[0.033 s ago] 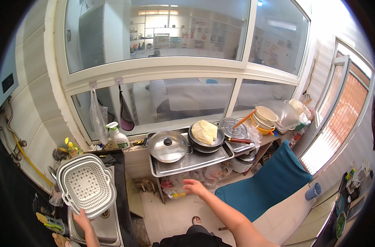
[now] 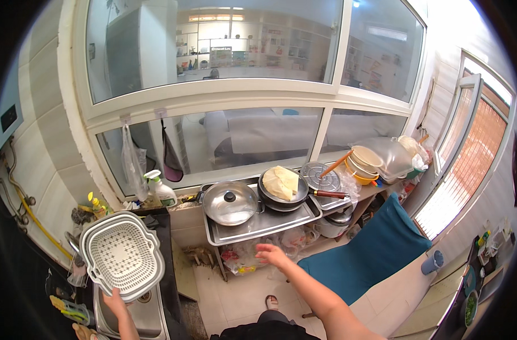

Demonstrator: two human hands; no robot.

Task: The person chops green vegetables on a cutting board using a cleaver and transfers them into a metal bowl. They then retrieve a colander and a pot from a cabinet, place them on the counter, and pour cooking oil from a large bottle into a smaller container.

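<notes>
On the left, my left hand (image 2: 116,300) grips the near rim of a white slotted drain basket (image 2: 124,258), nested inside grey basins. This stack is tilted over the steel sink (image 2: 140,314) and covers its far part. My right hand (image 2: 273,255) reaches out over the floor with its fingers extended and nothing in them. Just beyond it lies the front edge of a metal tray (image 2: 244,234). A glass-lidded pan (image 2: 230,204) sits on that tray, and beside it a dark frying pan (image 2: 269,195) holds folded pale yellow sheets (image 2: 281,184).
A round wire rack (image 2: 321,177) and stacked bowls (image 2: 363,164) stand right of the pans. Below are plastic bags (image 2: 295,238) and a small cooker (image 2: 333,225). A blue-green chair (image 2: 366,249) is at my right. Spray bottle (image 2: 165,190) by the window; utensil holder (image 2: 76,310) beside the sink.
</notes>
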